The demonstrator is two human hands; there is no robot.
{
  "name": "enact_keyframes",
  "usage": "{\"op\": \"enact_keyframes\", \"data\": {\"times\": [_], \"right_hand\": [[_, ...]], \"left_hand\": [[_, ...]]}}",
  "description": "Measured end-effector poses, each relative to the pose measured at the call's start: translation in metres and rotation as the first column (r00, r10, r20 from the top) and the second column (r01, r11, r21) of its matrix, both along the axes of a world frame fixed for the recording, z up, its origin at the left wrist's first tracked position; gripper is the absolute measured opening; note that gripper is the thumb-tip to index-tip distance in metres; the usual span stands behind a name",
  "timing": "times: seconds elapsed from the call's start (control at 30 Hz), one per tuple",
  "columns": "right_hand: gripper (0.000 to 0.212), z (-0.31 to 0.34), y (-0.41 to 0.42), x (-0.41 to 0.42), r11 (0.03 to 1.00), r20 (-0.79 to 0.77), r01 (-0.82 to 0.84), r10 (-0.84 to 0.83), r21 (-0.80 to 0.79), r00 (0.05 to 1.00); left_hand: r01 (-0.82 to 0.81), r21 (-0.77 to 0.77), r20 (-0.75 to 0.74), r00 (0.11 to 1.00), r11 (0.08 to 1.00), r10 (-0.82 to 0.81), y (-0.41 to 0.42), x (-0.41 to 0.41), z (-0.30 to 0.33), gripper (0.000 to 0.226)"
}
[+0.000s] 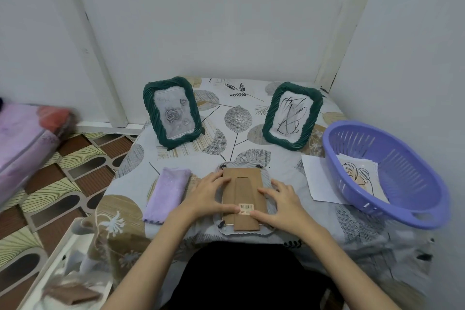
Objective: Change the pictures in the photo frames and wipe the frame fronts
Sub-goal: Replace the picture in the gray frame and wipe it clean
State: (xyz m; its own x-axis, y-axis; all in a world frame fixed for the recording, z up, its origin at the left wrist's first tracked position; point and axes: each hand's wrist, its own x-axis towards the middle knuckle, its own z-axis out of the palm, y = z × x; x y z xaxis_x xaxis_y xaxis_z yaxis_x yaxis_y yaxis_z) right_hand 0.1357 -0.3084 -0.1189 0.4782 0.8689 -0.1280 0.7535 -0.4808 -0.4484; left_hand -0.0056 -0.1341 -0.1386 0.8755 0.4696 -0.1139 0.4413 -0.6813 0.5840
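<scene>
Near the front edge of the surface [364, 221], a photo frame [243, 199] lies face down, brown backing board and folded stand uppermost, barcode sticker [246, 209] near its lower end. Both forearms reach in from below. Left hand [210, 196] rests palm down on the backing's left half, fingers spread and nearly straight, thumb pressing just left of the sticker. Right hand [280, 205] mirrors it on the right half, fingers extended flat, thumb tip touching the sticker's right side. Neither grip closes round anything; both are flat and open, pressing on the board.

Frame's front and its picture are hidden against the cloth; only a pale scalloped rim shows round the board. Small dark turn-clips sit at the corners; whether latched cannot be told.

Folded lilac cloth [167, 196] lies just left of the left hand. Two green-rimmed frames stand upright farther back: left green frame [173, 112] holds a rose picture, right green frame [293, 116] a black line drawing. Purple basket [392, 171] sits right, holding a leaf drawing [357, 176], over a white sheet [319, 178].
</scene>
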Motion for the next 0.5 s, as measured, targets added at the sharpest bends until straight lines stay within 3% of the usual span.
{"op": "enact_keyframes", "data": {"times": [0.1, 0.23, 0.4, 0.5], "right_hand": [[0.075, 0.003, 0.012, 0.008, 0.998, 0.041, 0.021, -0.019, -0.051, 0.999], [0.074, 0.009, 0.023, 0.016, 0.998, 0.001, 0.057, -0.057, -0.032, 0.998], [0.076, 0.009, -0.001, 0.012, 0.997, -0.045, 0.052, -0.05, 0.05, 0.998], [0.062, 0.003, -0.015, 0.008, 0.997, -0.036, 0.033, -0.031, 0.072, 0.999]], "left_hand": [[-0.028, 0.017, -0.035, 0.999, 0.999, 0.029, 0.001, 0.011, 0.006, 0.112], [-0.082, 0.121, 0.028, 0.996, 0.989, 0.079, 0.001, 0.021, 0.01, 0.071], [-0.032, 0.005, 0.096, 0.995, 0.999, 0.032, -0.008, 0.0, 0.01, 0.089], [0.029, -0.026, 0.126, 0.992, 0.999, -0.025, -0.013, -0.011, 0.006, 0.084]]}}
